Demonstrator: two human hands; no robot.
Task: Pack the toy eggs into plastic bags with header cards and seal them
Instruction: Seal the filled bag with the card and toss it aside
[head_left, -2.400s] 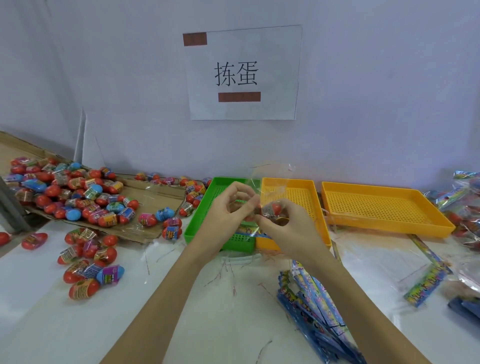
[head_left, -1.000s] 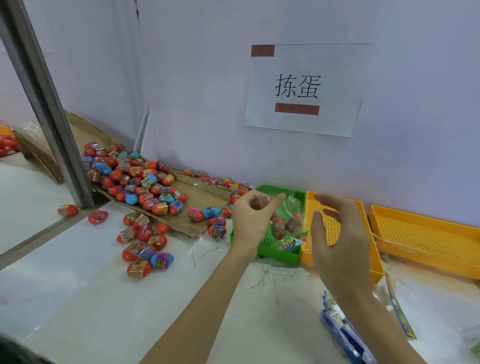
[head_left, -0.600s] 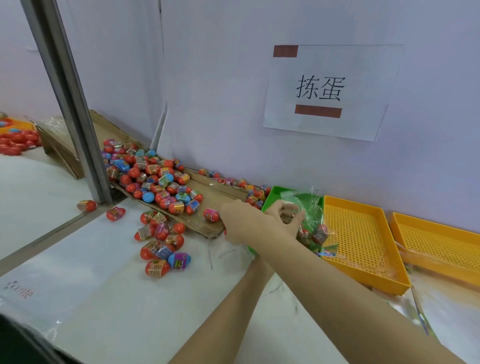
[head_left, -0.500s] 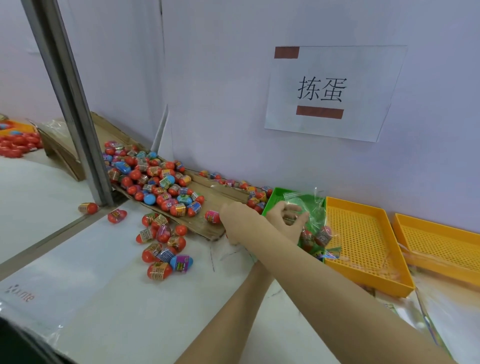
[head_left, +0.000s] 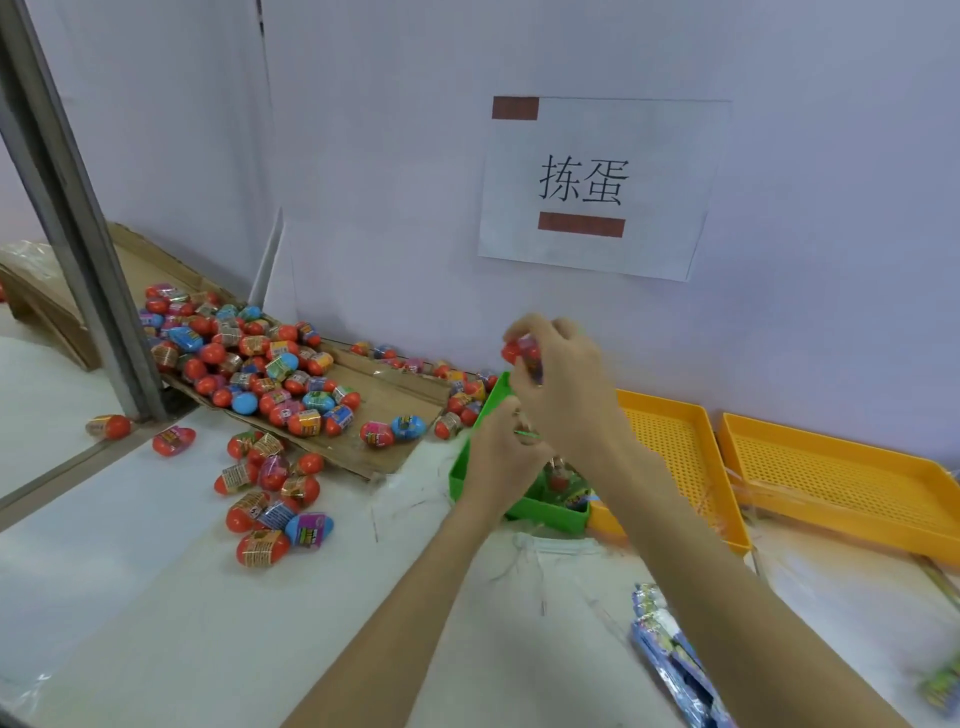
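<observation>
Toy eggs (head_left: 249, 364) lay heaped on a flattened cardboard sheet (head_left: 384, 410) against the wall at your left, with more spilled onto the white worktop (head_left: 156, 597) in front of it; one red egg (head_left: 522, 353) was in your right hand (head_left: 561, 395), raised above the green tray (head_left: 467, 467), with your fingers (head_left: 524, 325) curled round it so that only its red end and a strip of its label showed; your left hand (head_left: 501, 457) sat lower, just under the right, over the near left corner of the green tray, its fingers bent inward and pinching something thin and green (head_left: 524, 431), though I could not tell what that thing was; inside the green tray, behind your forearm, a clear bag with eggs in it (head_left: 561, 480) was partly visible; a yellow perforated tray (head_left: 675, 457) stood touching the green one on its right, and a second yellow tray (head_left: 841, 478) stood just beside that; printed header cards (head_left: 670, 654) lay in a stack on the worktop near your right forearm; a paper sign (head_left: 597, 187) with two Chinese characters hung on the wall above the trays; a grey metal post (head_left: 72, 218) rose at the far left, with two stray eggs lying near its foot.
</observation>
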